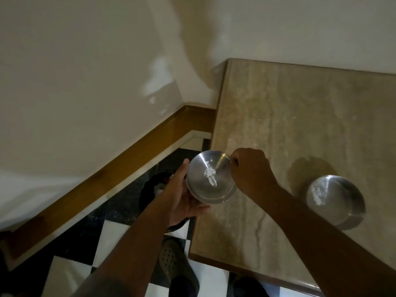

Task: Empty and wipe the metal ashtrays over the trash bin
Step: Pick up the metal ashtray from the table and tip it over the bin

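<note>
A round metal ashtray (211, 177) with a streak of white ash in its bowl hangs at the left edge of the marble tabletop (278, 129). My right hand (250, 170) pinches its far right rim. My left hand (182, 196) lies flat against its left side and underside, fingers stretched out. A second metal ashtray (334, 200), also holding white ash, stands on the tabletop to the right. Below the hands, on the floor, a dark round trash bin (152, 189) shows some white and red litter inside, partly hidden by my left hand.
A cream wall with a wooden skirting board (120, 174) runs along the left. The floor is black-and-white checkered tile (111, 236). A grey perforated shoe (171, 258) shows beside the table's front corner.
</note>
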A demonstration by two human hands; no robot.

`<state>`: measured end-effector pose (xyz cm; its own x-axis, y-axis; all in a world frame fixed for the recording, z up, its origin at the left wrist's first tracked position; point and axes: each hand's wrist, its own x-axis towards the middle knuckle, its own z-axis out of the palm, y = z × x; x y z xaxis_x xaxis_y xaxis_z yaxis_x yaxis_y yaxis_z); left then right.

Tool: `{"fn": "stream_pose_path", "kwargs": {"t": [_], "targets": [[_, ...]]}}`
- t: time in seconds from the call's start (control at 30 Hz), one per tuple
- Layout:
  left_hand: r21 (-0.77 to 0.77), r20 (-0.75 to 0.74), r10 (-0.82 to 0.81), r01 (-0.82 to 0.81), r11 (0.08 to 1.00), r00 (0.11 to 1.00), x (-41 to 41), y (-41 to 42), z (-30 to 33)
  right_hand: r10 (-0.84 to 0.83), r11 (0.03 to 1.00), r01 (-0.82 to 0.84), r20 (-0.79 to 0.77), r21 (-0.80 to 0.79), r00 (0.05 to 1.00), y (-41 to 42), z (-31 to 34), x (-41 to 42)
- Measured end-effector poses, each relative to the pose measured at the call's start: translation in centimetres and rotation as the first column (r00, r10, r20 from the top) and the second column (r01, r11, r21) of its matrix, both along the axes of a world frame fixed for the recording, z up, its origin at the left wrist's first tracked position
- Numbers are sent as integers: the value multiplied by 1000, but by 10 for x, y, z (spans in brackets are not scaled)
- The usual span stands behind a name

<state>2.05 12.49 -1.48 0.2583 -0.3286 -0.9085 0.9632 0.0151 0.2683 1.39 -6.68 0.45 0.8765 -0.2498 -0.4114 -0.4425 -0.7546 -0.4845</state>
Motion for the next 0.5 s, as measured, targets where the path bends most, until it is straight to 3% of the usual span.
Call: {"fn": "stream_pose_path", "kwargs": {"t": [0.17,0.37,0.5], "targets": [[-321,-156,154,-197,926,976,5,62,-2,37,989,-50,91,141,995,58,7,17],[-272,-45,101,-109,956,994,10,123,-7,110,960,-124,69,252,992,122,-3,25],[-240,-74,142,-156,958,987,14,153,-22,109,946,-118,45,301,993,151,-22,27]]}}
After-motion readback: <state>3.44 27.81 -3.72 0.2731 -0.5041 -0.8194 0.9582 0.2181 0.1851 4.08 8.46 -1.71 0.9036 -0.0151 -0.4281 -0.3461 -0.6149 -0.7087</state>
